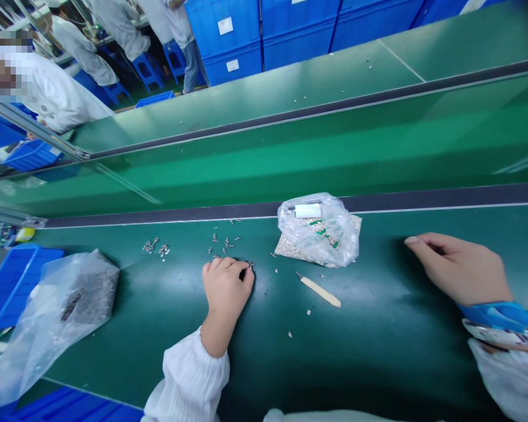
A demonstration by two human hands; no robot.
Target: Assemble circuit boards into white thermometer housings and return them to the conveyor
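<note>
My left hand [226, 287] rests on the green work surface with its fingers curled down. Its thumb and forefinger pinch at a small metal part [251, 264]. Just beyond the fingertips lie several more loose small metal parts [227, 241]. To their left are two little piles of similar parts, one pile [150, 245] beside another [164, 250]. At the right, my right hand [462, 266] is closed, thumb pressed to the curled fingers; whatever it may hold is hidden. Between the hands lie a pale-handled pointed tool [320, 290] and a clear plastic bag [319, 231] of small whitish pieces.
A larger plastic bag [90, 287] of grey parts lies at the left by a blue tray [11, 281]. A clear upright panel [264, 158] stands behind the work surface. Blue crates [299, 35] are stacked beyond it. A co-worker in white [57, 88] sits at the upper left.
</note>
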